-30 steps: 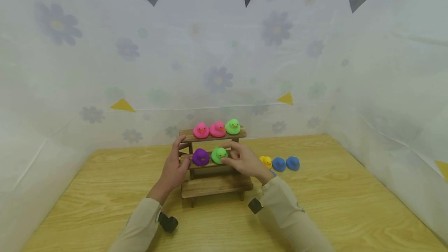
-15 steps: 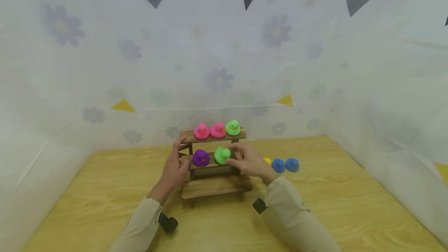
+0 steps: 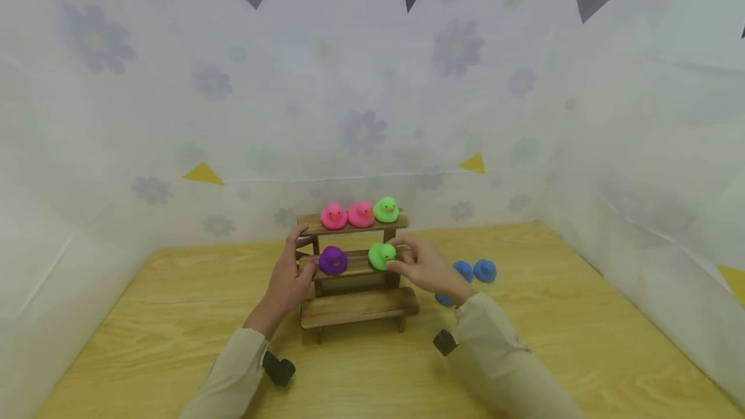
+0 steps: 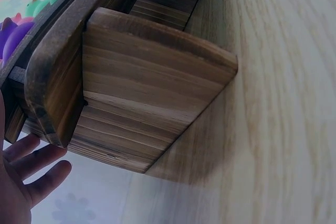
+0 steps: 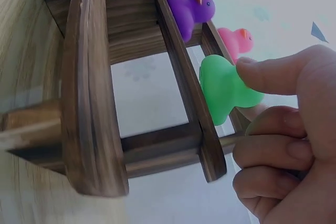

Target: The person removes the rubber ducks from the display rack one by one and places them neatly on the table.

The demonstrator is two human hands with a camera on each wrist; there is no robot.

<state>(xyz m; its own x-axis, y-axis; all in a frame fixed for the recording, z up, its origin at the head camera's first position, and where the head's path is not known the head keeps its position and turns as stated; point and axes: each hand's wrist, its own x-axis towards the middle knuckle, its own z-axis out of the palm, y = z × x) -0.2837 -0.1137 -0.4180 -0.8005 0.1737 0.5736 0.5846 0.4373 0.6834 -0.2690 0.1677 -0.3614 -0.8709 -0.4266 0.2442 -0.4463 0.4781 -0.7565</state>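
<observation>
A green duck [image 3: 381,256] is on the middle step [image 3: 357,266] of the stand [image 3: 361,309], pinched in the curled right hand [image 3: 429,267]. The left hand [image 3: 288,283], half curled, holds the stand's left end. I see blue ducks [image 3: 485,271] on the table [image 3: 361,377].

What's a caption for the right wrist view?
Right hand pinches a green duck on the wooden stand's middle shelf, a purple duck farther along.
</observation>
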